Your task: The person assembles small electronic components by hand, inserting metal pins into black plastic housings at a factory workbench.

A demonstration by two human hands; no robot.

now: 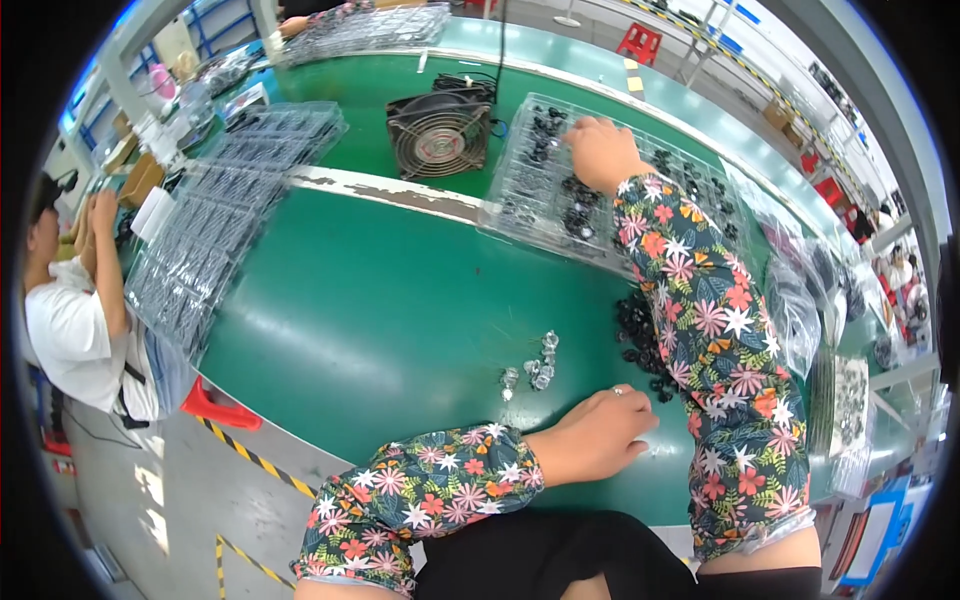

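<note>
My right hand (605, 155) reaches over a clear plastic tray (515, 185) with many small compartments. Its fingers are bent together at the tray's far left part, and whatever is at the tips is too small to make out. Small black round parts (582, 215) lie in several compartments. Near the table's front edge, my left hand (595, 435) rests palm down with its fingers curled. Anything under them is hidden. Just beyond it is a loose heap of black parts (645, 340), partly covered by my right forearm. Several small clear pieces (543, 372) lie on the green table to its left.
A black fan (438, 135) with a wire guard stands behind a worn white strip (390, 197). Stacked clear trays (205, 240) run along the left side, where a co-worker (80, 310) sits. Plastic bags (795, 300) lie at the right. A red stool (222, 405) stands below the left edge.
</note>
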